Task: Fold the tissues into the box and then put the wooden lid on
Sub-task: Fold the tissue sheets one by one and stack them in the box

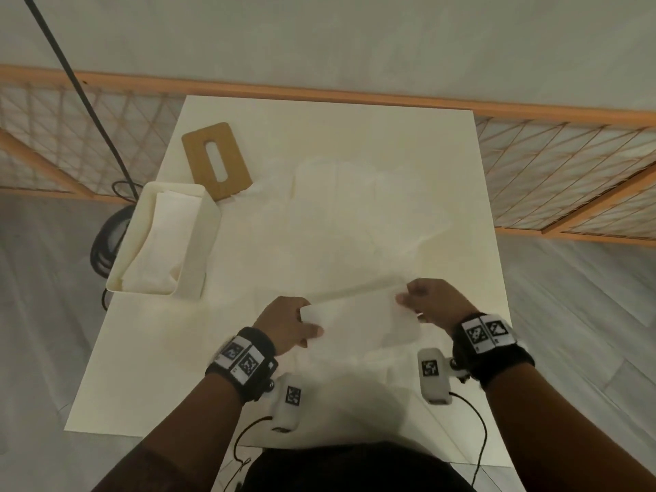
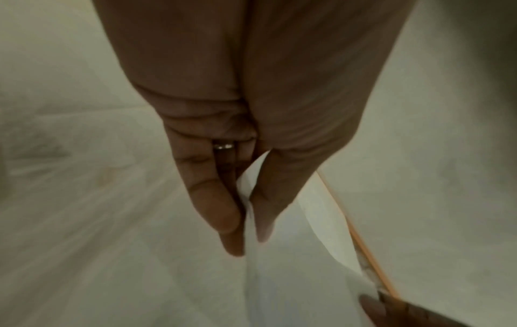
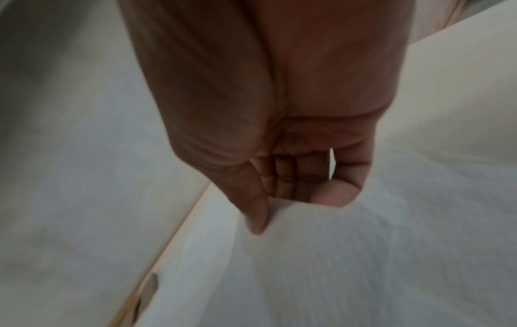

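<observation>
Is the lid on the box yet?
Off. The lid lies flat on the table behind the box, whose top is open with tissues showing inside.

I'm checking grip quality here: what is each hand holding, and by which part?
Both hold one thin white tissue sheet: the left hand pinches its left end, the right hand its right end.

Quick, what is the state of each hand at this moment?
Left hand: pinches the left end of the white folded tissue.
Right hand: pinches the right end of the same tissue.
</observation>
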Motion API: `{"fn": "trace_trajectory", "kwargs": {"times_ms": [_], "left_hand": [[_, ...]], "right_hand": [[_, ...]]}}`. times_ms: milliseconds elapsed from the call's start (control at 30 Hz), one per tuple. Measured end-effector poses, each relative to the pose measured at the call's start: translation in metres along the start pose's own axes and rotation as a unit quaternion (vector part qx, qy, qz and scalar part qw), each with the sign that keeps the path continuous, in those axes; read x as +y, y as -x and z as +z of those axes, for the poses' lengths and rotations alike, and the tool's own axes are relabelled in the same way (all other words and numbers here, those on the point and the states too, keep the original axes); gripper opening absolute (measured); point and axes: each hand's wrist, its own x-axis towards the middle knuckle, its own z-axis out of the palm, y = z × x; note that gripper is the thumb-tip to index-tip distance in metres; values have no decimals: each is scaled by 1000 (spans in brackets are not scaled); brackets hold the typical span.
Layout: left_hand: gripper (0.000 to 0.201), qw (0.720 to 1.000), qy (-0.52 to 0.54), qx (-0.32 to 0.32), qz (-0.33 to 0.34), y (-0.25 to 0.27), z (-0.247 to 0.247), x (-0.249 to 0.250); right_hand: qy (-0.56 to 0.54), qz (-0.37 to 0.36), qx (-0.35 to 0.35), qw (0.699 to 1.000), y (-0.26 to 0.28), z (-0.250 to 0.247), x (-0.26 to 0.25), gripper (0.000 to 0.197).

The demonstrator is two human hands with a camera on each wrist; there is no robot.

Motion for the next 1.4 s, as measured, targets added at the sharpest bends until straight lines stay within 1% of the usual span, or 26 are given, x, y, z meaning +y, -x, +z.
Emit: {"fn": "trace_trajectory", "kwargs": {"times_ms": [67, 133, 200, 233, 267, 333, 400, 433, 500, 567, 667, 733, 833, 867, 967, 1033, 1067, 1167, 1200, 1267, 1333, 1400], "left_hand": [[23, 999, -32, 32, -8, -1, 9, -5], [24, 995, -64, 66, -21, 1, 17, -5], [30, 989, -114, 94, -27, 4, 24, -4], [38, 981, -163, 104, -19, 5, 27, -4], [49, 969, -221, 111, -2, 6, 30, -4], [65, 940, -313, 122, 61, 7, 36, -1], [67, 914, -374, 111, 110, 6, 41, 5], [65, 908, -390, 99, 116, 5, 44, 9], [62, 909, -397, 79, 104, 2, 50, 15], [60, 905, -410, 73, 91, -2, 54, 18], [57, 904, -415, 69, 77, -6, 54, 19], [55, 906, -411, 62, 73, -9, 53, 20], [53, 911, -402, 56, 75, -11, 52, 22], [53, 911, -401, 56, 76, -12, 53, 23], [53, 911, -404, 46, 71, -14, 55, 27], [54, 906, -418, 32, 64, -15, 55, 30], [55, 902, -426, 23, 62, -15, 55, 31], [57, 905, -422, 0, 60, -15, 55, 34], [56, 907, -418, -5, 59, -14, 55, 34], [50, 911, -407, -12, 60, -13, 54, 35], [43, 918, -391, -16, 58, -11, 53, 34], [43, 922, -383, -18, 56, -9, 52, 32]], "right_hand": [[81, -14, 16, 997, -6, 11, 13, 19], [151, -22, 33, 988, -8, 20, 15, 19], [169, -19, 64, 983, -10, 26, 12, 19], [164, -15, 87, 982, -12, 28, 9, 21], [161, -14, 112, 981, -15, 28, 4, 26], [157, -14, 149, 976, -24, 30, -5, 37], [148, 9, 152, 977, -32, 31, -16, 46], [149, 22, 147, 978, -35, 31, -21, 48], [169, 32, 131, 976, -39, 33, -31, 48], [188, 42, 104, 976, -45, 36, -37, 44], [225, 81, 79, 968, -49, 43, -40, 52], [241, 86, 74, 964, -49, 46, -40, 52], [224, 34, 68, 972, -43, 54, -41, 35], [223, 13, 71, 972, -39, 59, -42, 34], [247, -17, 85, 965, -31, 74, -44, 46], [254, -22, 79, 964, -30, 81, -47, 49], [256, -26, 76, 963, -31, 82, -48, 46], [283, -33, 57, 957, -33, 84, -51, 23], [287, -32, 48, 956, -34, 84, -51, 22], [269, -37, 42, 961, -35, 82, -49, 30], [231, -57, 60, 969, -34, 75, -50, 34], [172, -84, 80, 978, -31, 63, -52, 25]]}}
